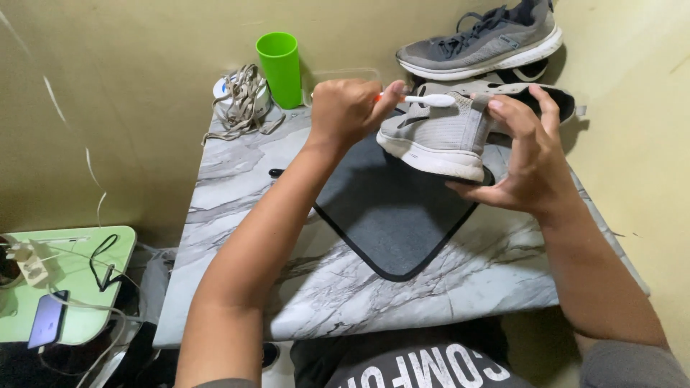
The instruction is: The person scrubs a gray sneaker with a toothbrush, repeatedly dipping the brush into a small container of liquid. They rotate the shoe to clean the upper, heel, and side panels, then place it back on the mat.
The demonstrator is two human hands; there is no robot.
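Observation:
My right hand grips a light grey sneaker with a white sole, lifted above a dark grey mat. My left hand is closed around a toothbrush with a white head and an orange-red handle. Its head rests against the top of the shoe near the opening. The toe of the sneaker points left.
A marble-patterned table carries the mat, a green cup, a pile of grey laces and a second grey sneaker at the back by the wall. A low green side table at left holds a phone and cables.

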